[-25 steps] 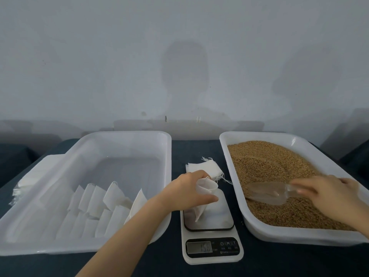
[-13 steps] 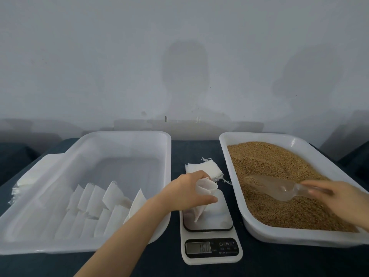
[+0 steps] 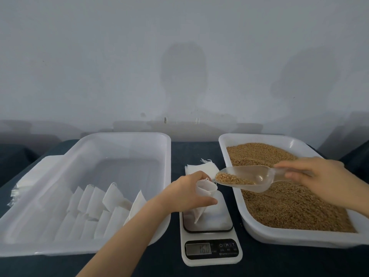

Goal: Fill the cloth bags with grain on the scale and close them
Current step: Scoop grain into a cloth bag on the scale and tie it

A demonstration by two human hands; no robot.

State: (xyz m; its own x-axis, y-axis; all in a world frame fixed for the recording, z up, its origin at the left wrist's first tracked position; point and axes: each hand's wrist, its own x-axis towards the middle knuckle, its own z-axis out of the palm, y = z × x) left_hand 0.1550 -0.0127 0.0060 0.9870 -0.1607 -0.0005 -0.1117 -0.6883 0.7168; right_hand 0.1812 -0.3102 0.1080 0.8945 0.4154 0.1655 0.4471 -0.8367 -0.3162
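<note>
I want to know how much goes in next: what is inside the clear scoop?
A small heap of brown grain lies at the front lip of the scoop; the bowl behind it looks empty. The right hand covers the handle.

Clear glossy plastic scoop (image 3: 252, 177), matt white cloth bag (image 3: 203, 193), smooth plastic trays (image 3: 167, 156).

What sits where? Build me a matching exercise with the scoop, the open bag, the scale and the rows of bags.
1 scoop
2 open bag
3 scale
4 rows of bags

A in the left tray
B in the right hand
C between left tray and grain tray
D in the left hand, above the scale

Pairs: 1-B, 2-D, 3-C, 4-A
</note>
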